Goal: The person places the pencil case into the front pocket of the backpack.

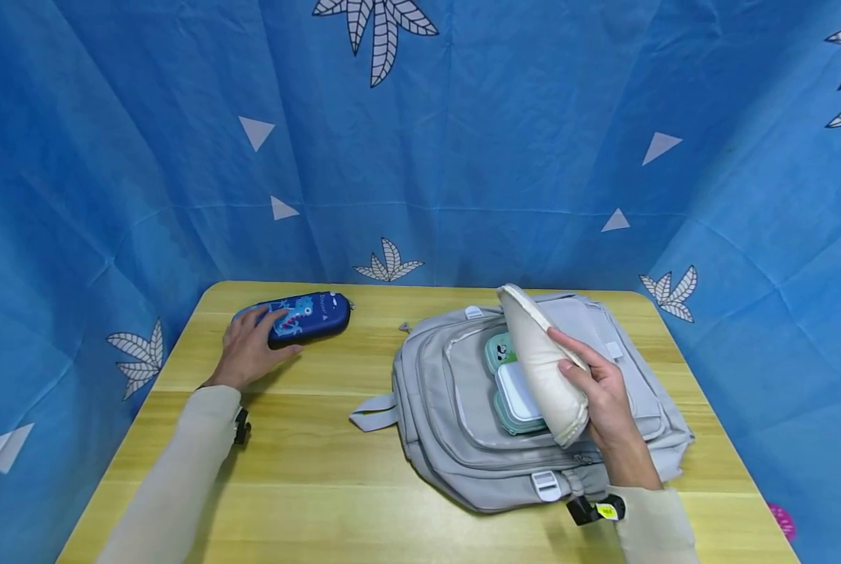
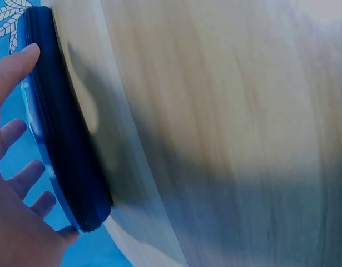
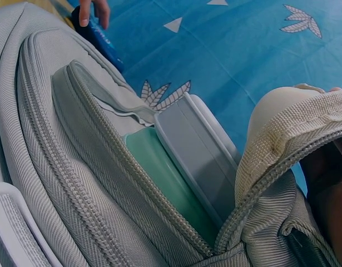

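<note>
My left hand [image 1: 251,352] lies over the left end of a dark blue pencil case [image 1: 329,309] with a dinosaur print. Its fingers are spread along the case, thumb apart from them, not curled round it. A grey backpack [image 1: 420,392] lies on the right of the table. My right hand [image 1: 607,399] pinches the raised flap [image 1: 543,368] of its front pocket, whose cream lining shows. Inside the unzipped pocket sit a green case [image 1: 499,350] with a panda picture and a white-lidded box [image 1: 517,392]. The right wrist view shows the pocket's zipper [image 3: 132,167] beside them.
A pale wooden table [image 1: 308,470] carries everything. Blue curtains [image 1: 449,157] with leaf and triangle prints hang behind and at both sides. One strap loop [image 1: 374,413] of the backpack sticks out leftward over the table.
</note>
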The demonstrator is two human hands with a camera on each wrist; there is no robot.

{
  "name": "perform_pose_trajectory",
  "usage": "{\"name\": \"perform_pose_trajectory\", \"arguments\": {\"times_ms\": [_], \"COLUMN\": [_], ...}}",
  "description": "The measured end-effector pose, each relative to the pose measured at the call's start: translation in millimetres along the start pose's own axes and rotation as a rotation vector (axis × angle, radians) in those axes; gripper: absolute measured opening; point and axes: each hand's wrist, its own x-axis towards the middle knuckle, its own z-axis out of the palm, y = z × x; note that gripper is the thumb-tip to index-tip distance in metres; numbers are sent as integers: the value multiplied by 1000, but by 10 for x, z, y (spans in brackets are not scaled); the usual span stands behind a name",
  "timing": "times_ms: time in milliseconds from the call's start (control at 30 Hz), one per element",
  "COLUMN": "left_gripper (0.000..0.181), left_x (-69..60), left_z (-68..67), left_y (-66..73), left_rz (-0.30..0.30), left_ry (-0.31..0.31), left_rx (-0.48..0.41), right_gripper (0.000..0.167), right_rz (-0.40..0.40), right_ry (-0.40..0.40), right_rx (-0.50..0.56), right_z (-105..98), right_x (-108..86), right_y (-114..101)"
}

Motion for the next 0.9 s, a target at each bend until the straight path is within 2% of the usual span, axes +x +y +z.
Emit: {"name": "perform_pose_trajectory", "arguments": {"times_ms": [333,433,600,767,900], "left_gripper": [91,92,98,105,110], "left_x": [42,61,92,120,127], "left_z": [-62,-80,-108,-157,-181], "left_y": [-154,-199,-256,-309,-327], "left_rz": [-43,-62,-89,-105,-122], "left_ry": [4,-1,-52,-111,-133], "left_rx": [-2,-32,-71,-81,-72], "right_gripper": [41,41,41,41,41], "right_rz": [2,4,2,2,6], "right_ry": [1,3,1,1,0], "right_rx": [-1,4,1,-8,-15], "right_z": [1,4,6,1,-3], "right_x": [3,0,0,-2,-3], "right_y": [5,3,-5,1,6]}}
